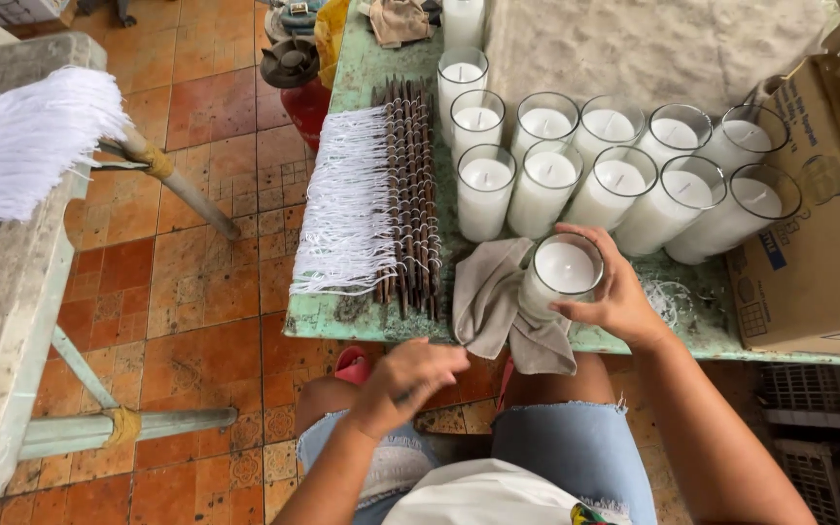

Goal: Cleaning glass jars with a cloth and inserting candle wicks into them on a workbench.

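Right hand (616, 292) grips a glass candle jar (558, 274) at the near edge of the green desk (362, 68), beside a grey cloth (498, 306). Left hand (410, 377) is curled shut below the desk edge around a small dark thing, too blurred to identify.

Hands at a bench of glass candles

The right hand (614, 292) grips a wax-filled glass candle (558, 274) at the green table's (362, 316) front edge, beside a grey cloth (498, 301). The left hand (410, 381) hovers below the edge, pinching something small and dark. More glass candles (614, 180) stand in rows behind, next to a bundle of dark sticks (410, 194) with white wicks (347, 204).
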